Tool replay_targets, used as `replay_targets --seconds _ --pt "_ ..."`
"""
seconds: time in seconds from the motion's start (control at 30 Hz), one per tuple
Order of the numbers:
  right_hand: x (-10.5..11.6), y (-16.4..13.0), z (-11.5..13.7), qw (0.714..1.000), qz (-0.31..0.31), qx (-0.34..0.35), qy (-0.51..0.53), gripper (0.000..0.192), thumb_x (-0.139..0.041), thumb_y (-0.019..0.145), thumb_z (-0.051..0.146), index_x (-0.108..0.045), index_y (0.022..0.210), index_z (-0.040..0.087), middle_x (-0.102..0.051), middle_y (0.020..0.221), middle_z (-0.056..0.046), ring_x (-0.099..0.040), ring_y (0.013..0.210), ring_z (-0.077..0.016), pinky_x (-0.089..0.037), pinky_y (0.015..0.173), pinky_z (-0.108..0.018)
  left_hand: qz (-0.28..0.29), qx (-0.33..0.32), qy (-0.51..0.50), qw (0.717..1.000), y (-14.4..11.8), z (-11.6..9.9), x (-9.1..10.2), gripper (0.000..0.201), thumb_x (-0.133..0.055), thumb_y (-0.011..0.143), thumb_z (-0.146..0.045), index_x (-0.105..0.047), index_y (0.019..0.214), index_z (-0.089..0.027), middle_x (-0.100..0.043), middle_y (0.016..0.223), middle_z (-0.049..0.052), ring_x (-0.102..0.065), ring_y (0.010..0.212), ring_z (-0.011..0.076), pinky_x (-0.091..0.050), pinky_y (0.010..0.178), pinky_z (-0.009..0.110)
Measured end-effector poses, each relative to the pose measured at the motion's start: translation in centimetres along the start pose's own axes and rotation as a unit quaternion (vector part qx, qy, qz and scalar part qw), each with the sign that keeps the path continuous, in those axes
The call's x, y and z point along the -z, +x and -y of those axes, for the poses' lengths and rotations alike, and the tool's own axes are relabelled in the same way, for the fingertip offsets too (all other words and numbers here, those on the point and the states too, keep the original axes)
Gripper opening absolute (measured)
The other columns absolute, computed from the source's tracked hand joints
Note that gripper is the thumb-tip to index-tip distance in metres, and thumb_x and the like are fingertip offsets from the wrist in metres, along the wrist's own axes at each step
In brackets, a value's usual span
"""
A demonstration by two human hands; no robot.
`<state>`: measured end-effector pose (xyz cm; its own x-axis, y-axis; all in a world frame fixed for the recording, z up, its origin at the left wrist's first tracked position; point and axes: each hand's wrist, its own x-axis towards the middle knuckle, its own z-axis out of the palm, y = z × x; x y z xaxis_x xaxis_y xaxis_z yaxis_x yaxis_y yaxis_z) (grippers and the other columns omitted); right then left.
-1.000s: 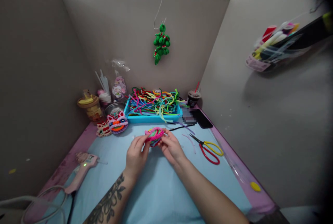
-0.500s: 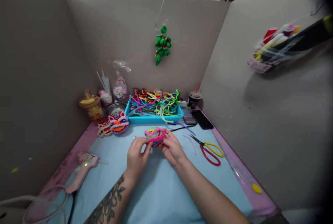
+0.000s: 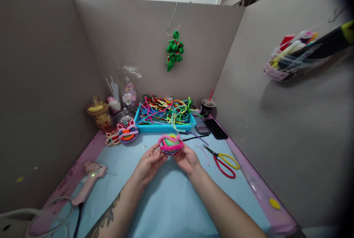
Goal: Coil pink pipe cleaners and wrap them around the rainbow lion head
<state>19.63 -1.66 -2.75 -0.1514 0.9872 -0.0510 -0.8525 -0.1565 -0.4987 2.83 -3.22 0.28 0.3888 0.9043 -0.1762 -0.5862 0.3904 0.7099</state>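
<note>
Between both hands, a round piece of coiled pipe cleaners (image 3: 170,144) in pink, yellow, green and blue is held above the blue cloth (image 3: 166,201). My left hand (image 3: 151,161) grips its left and lower edge with bent fingers. On the other side, my right hand (image 3: 188,158) supports the right edge, its fingertips partly hidden behind and under the piece. A finished lion-head craft (image 3: 128,131) in pink, orange and blue stands to the left, with a red and cream one (image 3: 112,138) beside it.
A blue tray (image 3: 166,128) full of colourful pipe cleaners stands at the back. Scissors (image 3: 221,160) lie at right, near two phones (image 3: 217,129). A pink glue gun (image 3: 90,182), its light lit, rests at left. Drink cups (image 3: 99,116) stand in the corners; grey partitions enclose the table.
The coiled piece has been turned so more of its multicoloured face shows. My left hand has shifted from a pinch at its front to holding its left underside. The camera view has moved slightly.
</note>
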Motion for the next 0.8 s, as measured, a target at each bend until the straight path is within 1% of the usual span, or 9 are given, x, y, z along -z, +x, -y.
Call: replay_targets --seconds 0.1,0.23,0.37,0.47,0.57,0.7,0.8 --pt "-0.7 -0.3 -0.3 1.000 -0.028 -0.008 -0.004 0.034 -0.064 0.064 -0.001 -0.064 0.091 0.019 -0.070 0.083 0.000 -0.060 0.060 -0.0080 -0.050 0.053 -0.017 -0.001 -0.017 -0.014 1.000 0.0 0.1 0.0 0.046 -0.072 0.071 -0.009 -0.057 0.114 -0.016 -0.068 0.102 0.007 -0.067 0.081 0.0141 -0.054 0.075 0.024" --pt "-1.3 -0.8 -0.6 0.999 -0.034 -0.017 -0.015 0.031 -0.067 0.066 0.004 -0.063 0.092 0.020 -0.068 0.076 0.002 -0.057 0.055 -0.0072 -0.047 0.051 -0.016 -0.027 -0.027 -0.035 0.999 0.4 0.1 0.3 0.040 -0.071 0.071 -0.005 -0.062 0.108 -0.014 -0.070 0.100 0.006 -0.067 0.072 0.0108 -0.056 0.068 0.020" --pt "-1.5 -1.3 -1.3 0.999 -0.030 -0.042 -0.007 0.023 -0.073 0.066 0.014 -0.063 0.086 0.020 -0.067 0.070 0.002 -0.060 0.057 -0.0101 -0.047 0.051 -0.019 -0.068 -0.029 -0.065 0.995 0.7 0.0 0.6 0.028 -0.068 0.072 0.000 -0.065 0.096 -0.014 -0.070 0.095 0.004 -0.067 0.071 0.0101 -0.056 0.066 0.018" --pt "-1.6 -1.6 -2.0 0.998 -0.016 -0.058 -0.024 0.027 -0.078 0.065 0.018 -0.063 0.088 0.019 -0.068 0.071 0.001 -0.060 0.058 -0.0106 -0.047 0.052 -0.020 -0.091 -0.029 -0.072 0.993 0.8 0.1 0.7 0.022 -0.066 0.074 0.000 -0.065 0.092 -0.013 -0.071 0.088 0.004 -0.067 0.069 0.0096 -0.056 0.065 0.016" --pt "-1.7 -1.5 -2.5 0.998 -0.013 -0.052 -0.043 0.027 -0.080 0.064 0.016 -0.064 0.085 0.018 -0.066 0.068 0.001 -0.058 0.057 -0.0102 -0.046 0.052 -0.020 -0.084 -0.028 -0.068 0.994 0.8 0.3 0.8 0.024 -0.067 0.074 -0.002 -0.065 0.094 -0.014 -0.070 0.086 0.004 -0.067 0.067 0.0093 -0.056 0.065 0.016" --pt "-1.4 -1.2 -2.5 0.999 -0.021 -0.025 -0.043 0.021 -0.079 0.065 0.016 -0.064 0.079 0.017 -0.064 0.064 0.000 -0.055 0.055 -0.0111 -0.044 0.050 -0.022 -0.051 -0.031 -0.060 0.996 0.8 0.4 0.7 0.030 -0.069 0.072 -0.002 -0.064 0.099 -0.014 -0.070 0.092 0.004 -0.068 0.072 0.0108 -0.056 0.068 0.018" --pt "-1.4 -1.1 -2.4 0.998 -0.036 -0.029 -0.030 0.020 -0.080 0.063 0.014 -0.065 0.077 0.016 -0.064 0.062 0.000 -0.054 0.055 -0.0112 -0.043 0.049 -0.022 -0.036 -0.043 -0.057 0.997 0.7 0.4 0.6 0.040 -0.072 0.069 -0.003 -0.062 0.105 -0.017 -0.071 0.097 0.003 -0.068 0.074 0.0107 -0.056 0.069 0.018"
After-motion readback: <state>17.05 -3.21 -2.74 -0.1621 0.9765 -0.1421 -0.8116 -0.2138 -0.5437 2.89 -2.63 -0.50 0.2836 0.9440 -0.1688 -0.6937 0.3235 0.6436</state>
